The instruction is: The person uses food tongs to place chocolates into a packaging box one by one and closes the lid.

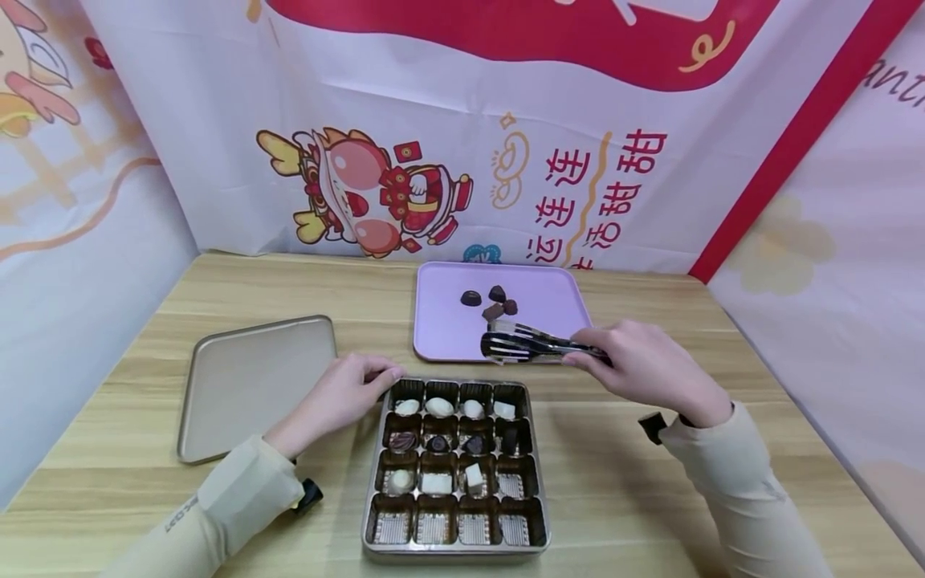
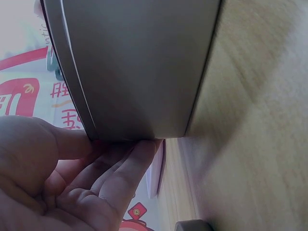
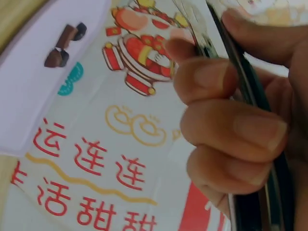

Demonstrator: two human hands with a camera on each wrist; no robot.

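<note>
My right hand (image 1: 639,361) grips a pair of slotted serving tongs (image 1: 531,347), fingers wrapped round the handles in the right wrist view. The tongs' heads hang over the front of the lilac tray (image 1: 441,321), close to several dark chocolates, among them a square one (image 1: 493,311) and a domed one (image 1: 471,298). With thumb and fingers, my left hand (image 1: 350,393) holds the back left corner of a metal chocolate box (image 1: 368,514). White chocolates (image 1: 439,407) sit in its back row, dark ones (image 1: 402,441) in the second, white ones (image 1: 437,483) in the third; ribbed compartment floors show at the front.
A beige metal tray or lid (image 1: 256,385) lies on the wooden table (image 1: 636,498) left of the box, under my left forearm in the head view. Printed cloth (image 1: 462,96) hangs behind the table and along both sides.
</note>
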